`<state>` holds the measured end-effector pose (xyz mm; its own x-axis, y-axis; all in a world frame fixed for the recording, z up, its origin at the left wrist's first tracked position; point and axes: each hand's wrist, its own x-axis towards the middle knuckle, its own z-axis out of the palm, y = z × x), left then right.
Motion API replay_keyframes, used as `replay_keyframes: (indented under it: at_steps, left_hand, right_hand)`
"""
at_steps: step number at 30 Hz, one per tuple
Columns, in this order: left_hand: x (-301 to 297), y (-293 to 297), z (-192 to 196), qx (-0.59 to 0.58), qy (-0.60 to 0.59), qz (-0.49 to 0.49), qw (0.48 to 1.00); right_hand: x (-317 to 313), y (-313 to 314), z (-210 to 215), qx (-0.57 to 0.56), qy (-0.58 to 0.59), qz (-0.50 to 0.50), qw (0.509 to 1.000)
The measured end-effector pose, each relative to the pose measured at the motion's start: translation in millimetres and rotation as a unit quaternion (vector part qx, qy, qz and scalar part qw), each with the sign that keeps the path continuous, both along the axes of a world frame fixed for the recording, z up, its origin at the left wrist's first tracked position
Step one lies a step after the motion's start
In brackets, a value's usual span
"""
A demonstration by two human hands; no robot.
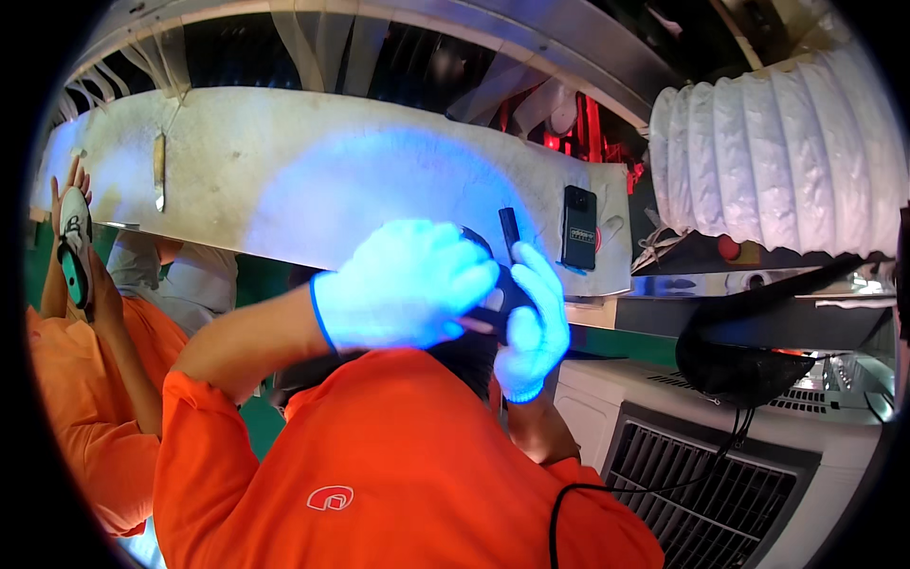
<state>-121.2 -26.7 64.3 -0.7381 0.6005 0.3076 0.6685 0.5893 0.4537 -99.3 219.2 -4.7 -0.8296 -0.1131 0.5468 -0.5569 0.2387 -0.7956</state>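
Note:
In white gloves lit blue, both my hands meet over the near edge of the worktable [313, 171]. Between them is a dark shoe [507, 296], with a pale patch showing; most of it is hidden by my fingers. My left hand [408, 284] is closed over its left side, fingers curled. From the right, my right hand [534, 327] grips it with fingers and thumb bent round it. A black stick-like piece [510, 228] rises above my right fingers; whether it belongs to the shoe or is a separate tool I cannot tell.
A black phone [579, 228] lies on the table's right end, and a knife-like tool [159, 171] farther left. At left a co-worker holds a shoe [74, 247]. A white ribbed duct [777, 156] is at upper right; a vented machine [706, 474] stands at lower right.

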Motion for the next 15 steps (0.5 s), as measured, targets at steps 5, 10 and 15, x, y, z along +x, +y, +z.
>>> replay_keyframes:
  at_steps: [5, 10, 15]
  left_hand:
    - [13.5, -32.8, -29.9, 0.299, 0.028, 0.110, 0.948]
    - [44.8, 9.6, -76.2, 0.318, 0.009, 0.203, 0.926]
    - [42.3, 10.0, -77.9, 0.329, 0.000, 0.211, 0.921]
  right_hand:
    - [-12.9, 5.4, 4.6, 0.036, -0.024, 0.065, 0.997]
    - [-7.9, -37.0, -0.9, 0.095, -0.027, 0.017, 0.995]
    - [-5.6, -39.3, -3.0, 0.090, -0.010, 0.014, 0.996]
